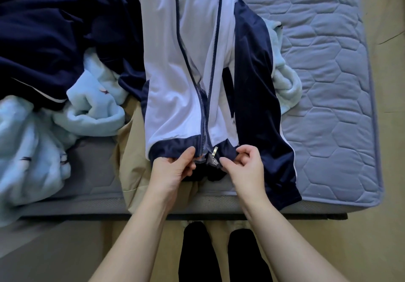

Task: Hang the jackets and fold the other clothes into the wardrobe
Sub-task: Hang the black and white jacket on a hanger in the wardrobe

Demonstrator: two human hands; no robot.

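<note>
A white and navy zip jacket (175,80) lies lengthwise on the bed, front up, its zipper open along most of its length. My left hand (173,170) pinches the navy hem on the left side of the zipper. My right hand (245,165) grips the hem on the right side, beside the metal zipper slider (214,152). One navy sleeve (260,106) runs down the jacket's right side to the mattress edge.
A heap of navy clothes (43,40) and a light blue fleece (92,106) lie at the left. Beige fabric (131,163) lies under the jacket's hem. The quilted blue mattress (328,84) stretches right. Below are the beige floor (65,249) and my legs in black.
</note>
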